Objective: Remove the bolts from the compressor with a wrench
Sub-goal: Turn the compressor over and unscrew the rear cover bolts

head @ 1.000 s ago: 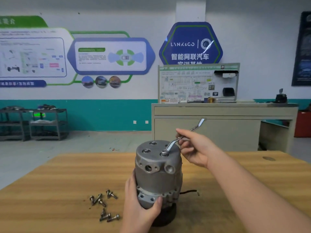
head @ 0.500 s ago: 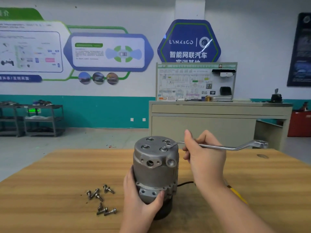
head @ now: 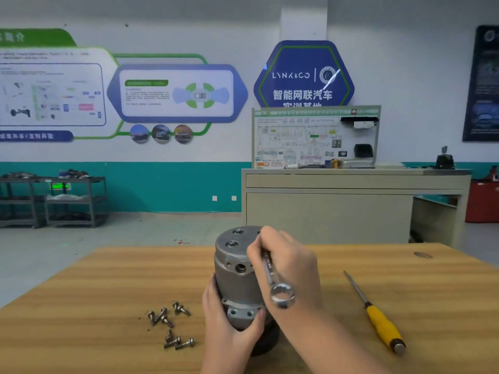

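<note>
**Wrench swept round to the near side; one top bolt mid-turn**

- Loose bolts (head: 170,326): small heap on the worktop (head: 81,306), left of the compressor. Same place as a second ago. Taken as bolts already out.
- Left hand (head: 229,327): wrapped round the lower body of the compressor, thumb across the front flange. Holding it steady, as before.
- Compressor (head: 235,276): near the middle of the worktop, standing on end, long axis upright, bolted end plate facing up. Two bolt heads visible in the plate at left; others hidden behind the right hand.
- Right hand (head: 286,260): closed round the wrench shank, above the plate's right edge.
- Wrench (head: 272,276): handle out to the right half a second ago; now long axis running toward the camera and downward, free ring end nearest. Working end hidden under the fingers; seating on a bolt not verifiable. Judged a large part of a turn done, more needed.
- Screwdriver (head: 378,317): yellow handle, lying far right, untouched.
</note>
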